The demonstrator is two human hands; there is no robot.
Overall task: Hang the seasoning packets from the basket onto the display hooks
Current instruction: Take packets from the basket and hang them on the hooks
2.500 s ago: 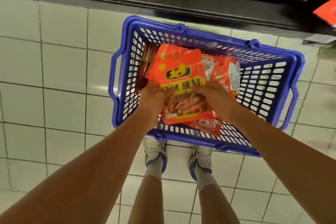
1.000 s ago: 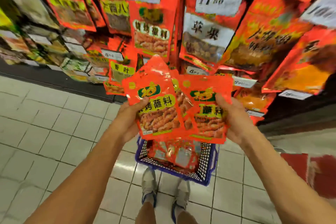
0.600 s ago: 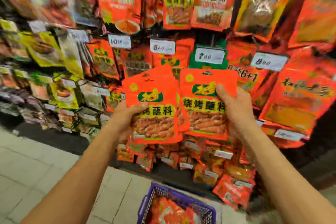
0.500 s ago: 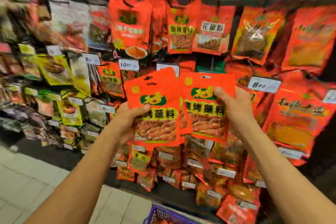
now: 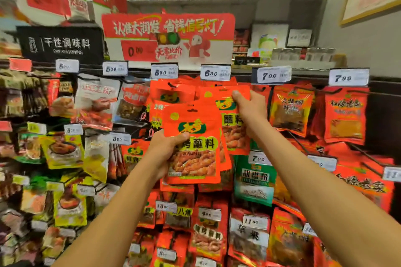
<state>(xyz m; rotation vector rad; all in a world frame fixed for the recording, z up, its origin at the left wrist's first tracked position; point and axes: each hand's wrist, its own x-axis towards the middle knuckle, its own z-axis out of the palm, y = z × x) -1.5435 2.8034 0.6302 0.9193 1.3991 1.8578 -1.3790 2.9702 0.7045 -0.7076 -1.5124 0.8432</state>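
My left hand [image 5: 168,149] grips a stack of orange-red seasoning packets [image 5: 195,154] by the left edge, thumb across the front. My right hand [image 5: 249,108] pinches a single matching packet [image 5: 232,123] near its top, raised to the top row just under the 6.80 price tag [image 5: 215,72]. Its hang hole sits close to that hook, which is hidden behind the tag and packets. More of the same packets [image 5: 171,93] hang to the left, under the 8.60 tag. The basket is out of view.
The display wall is dense with hanging packets and white price tags on protruding hooks: a green pepper packet [image 5: 253,180] below my right hand, red packets [image 5: 345,115] to the right, yellow ones [image 5: 63,149] at left. A red promotion sign [image 5: 168,37] tops the rack.
I lifted the packets out of the basket and looked up from the floor to the top row. My right hand has drawn one packet from the stack and raised it toward the hook.
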